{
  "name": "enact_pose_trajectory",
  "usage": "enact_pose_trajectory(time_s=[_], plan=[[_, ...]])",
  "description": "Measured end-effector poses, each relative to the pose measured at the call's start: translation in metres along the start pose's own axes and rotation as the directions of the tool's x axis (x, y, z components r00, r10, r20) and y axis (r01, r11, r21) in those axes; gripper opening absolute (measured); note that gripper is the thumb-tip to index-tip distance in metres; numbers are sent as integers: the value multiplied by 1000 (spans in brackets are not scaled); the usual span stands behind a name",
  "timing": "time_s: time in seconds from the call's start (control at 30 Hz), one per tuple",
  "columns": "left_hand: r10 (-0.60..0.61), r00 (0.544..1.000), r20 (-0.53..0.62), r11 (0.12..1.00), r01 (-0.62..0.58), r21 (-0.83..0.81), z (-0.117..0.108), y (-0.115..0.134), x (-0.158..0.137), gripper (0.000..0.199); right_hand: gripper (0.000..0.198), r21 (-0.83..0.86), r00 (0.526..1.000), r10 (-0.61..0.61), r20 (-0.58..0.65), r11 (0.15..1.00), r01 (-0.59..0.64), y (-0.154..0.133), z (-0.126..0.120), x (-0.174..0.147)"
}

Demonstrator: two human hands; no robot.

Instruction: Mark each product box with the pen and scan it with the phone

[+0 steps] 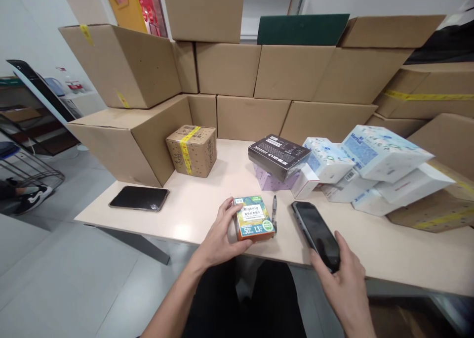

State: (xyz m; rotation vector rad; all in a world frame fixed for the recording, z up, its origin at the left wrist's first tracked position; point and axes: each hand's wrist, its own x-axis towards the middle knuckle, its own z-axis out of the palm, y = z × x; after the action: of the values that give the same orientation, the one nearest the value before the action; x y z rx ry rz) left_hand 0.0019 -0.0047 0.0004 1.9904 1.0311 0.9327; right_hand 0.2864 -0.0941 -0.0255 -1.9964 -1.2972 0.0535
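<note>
My left hand (224, 229) grips a small teal, yellow and orange Binking box (255, 218) by its left side, near the table's front edge. The thumb and fingers wrap round its corner. On the right, my right hand (342, 274) holds the lower end of a dark handheld device (316, 232) with a black screen, thumb on one side and fingers on the other. Between the two lies a pen (274, 212), just beside the box. Behind them a black box (279, 155) rests tilted on a purple box (272, 179), with a white carton (305, 182) alongside.
Stacked cardboard boxes (254, 115) wall off the back of the table (196, 204). A phone (139, 198) lies at the left, near a taped carton (192, 151). Tissue packs (385, 152) pile up at the right. A person's shoe (35, 198) shows at far left.
</note>
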Motion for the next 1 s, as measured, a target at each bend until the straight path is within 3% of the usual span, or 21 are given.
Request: enact_pose_trajectory(time_s=[0.1,0.2,0.43,0.6,1.0], plan=[[15,1000,-20,1000,-14,8,1,0,0,80,79,180,1000,5,25,984,-10,-27,-1,-15],[42,997,-64,999,-40,28,3,-2,-1,79,76,280,997,-80,19,957,71,-56,3,-26],[153,969,-192,979,-122,165,11,-7,-7,95,72,241,929,-356,-106,897,371,-99,31,-33],[250,940,-232,945,-185,271,17,-12,-12,91,71,172,895,-420,-148,881,442,-112,46,-33],[231,950,-208,956,-183,228,14,-10,-10,86,70,121,889,-435,-145,884,452,-114,47,-34]])
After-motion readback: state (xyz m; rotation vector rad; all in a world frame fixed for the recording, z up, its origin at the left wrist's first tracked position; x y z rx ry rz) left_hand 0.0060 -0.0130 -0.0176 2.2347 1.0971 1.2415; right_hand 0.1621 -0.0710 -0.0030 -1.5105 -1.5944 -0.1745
